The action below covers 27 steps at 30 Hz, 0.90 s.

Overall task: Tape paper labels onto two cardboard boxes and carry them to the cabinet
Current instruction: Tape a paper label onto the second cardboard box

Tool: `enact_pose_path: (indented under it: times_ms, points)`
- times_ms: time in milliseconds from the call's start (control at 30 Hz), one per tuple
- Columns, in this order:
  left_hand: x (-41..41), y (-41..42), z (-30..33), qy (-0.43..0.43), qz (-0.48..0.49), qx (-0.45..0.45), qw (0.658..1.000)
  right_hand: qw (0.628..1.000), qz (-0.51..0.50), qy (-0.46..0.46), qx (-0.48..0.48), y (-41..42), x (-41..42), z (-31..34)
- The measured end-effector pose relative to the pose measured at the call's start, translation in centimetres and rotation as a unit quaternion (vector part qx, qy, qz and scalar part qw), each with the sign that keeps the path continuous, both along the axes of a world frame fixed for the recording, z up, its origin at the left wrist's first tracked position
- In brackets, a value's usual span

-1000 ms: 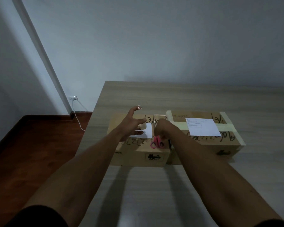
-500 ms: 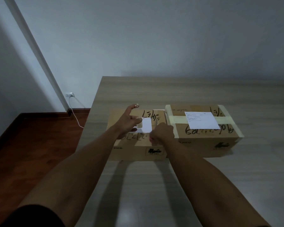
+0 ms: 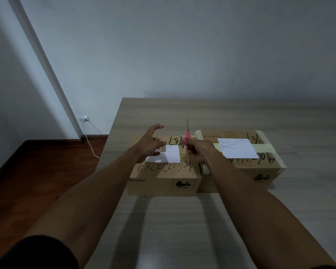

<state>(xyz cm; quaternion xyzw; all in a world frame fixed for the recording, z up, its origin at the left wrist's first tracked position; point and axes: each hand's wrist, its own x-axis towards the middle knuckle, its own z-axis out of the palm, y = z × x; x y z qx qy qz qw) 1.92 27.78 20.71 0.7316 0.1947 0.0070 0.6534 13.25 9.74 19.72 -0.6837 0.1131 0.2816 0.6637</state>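
On a pale wood-grain table [image 3: 241,220] set against a grey wall, two cardboard boxes sat side by side, touching, as a person reached over them with both bare arms. The left hand [image 3: 150,145] hovered over the left box [image 3: 163,174], its fingers spread and loosely curved, the thumb lying at the edge of a small white paper label [image 3: 168,156] that lay flat on the box top; whether the fingertips pressed the sheet could not be told. The right hand [image 3: 199,152] was closed around the pink handles of a pair of scissors [image 3: 187,135], whose thin blades pointed up and away from the person, above the seam between the two boxes. The label lay just left of that fist, between the two hands. Handwritten black marker figures ran across the top of the left box, and a printed "PICO" mark showed on its near face. The right box [image 3: 260,171] carried a larger white printed label [image 3: 238,150] on its top, crossed by bands of pale tape [image 3: 277,162] that wrapped round the carton; this label lay to the right of the scissor hand, apart from it. Beyond the table's left edge, dark reddish floor [image 3: 37,181] met the wall, where a white cable [image 3: 89,140] hung from a wall socket [image 3: 84,119].
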Motion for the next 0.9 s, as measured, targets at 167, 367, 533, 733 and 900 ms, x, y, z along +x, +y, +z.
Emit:
enact_pose_path:
  times_ms: [167, 367, 533, 733, 900]
  points:
    - [0.1, 0.3, 0.7, 0.003, 0.005, -0.006, 1.0, 0.961, 0.122, -0.163, -0.186, -2.1, 2.3, 1.5]
    - [0.4, 0.8, 1.3, -0.001, 0.014, -0.012, 1.0, 0.874, 0.316, -0.248, -0.274, -4.0, 4.7, 4.3]
    - [0.6, 1.2, 2.0, 0.007, 0.023, -0.011, 1.0, 0.815, 0.45, -0.224, -0.287, -5.7, 5.5, 7.3]
    - [0.9, 0.7, 2.5, 0.019, 0.0, 0.0, 1.0, 0.788, 0.511, -0.212, -0.269, -5.6, 5.6, 8.2]
    - [1.0, 0.1, 2.9, 0.028, -0.042, 0.001, 0.999, 0.79, 0.521, -0.202, -0.254, -5.4, 5.4, 8.3]
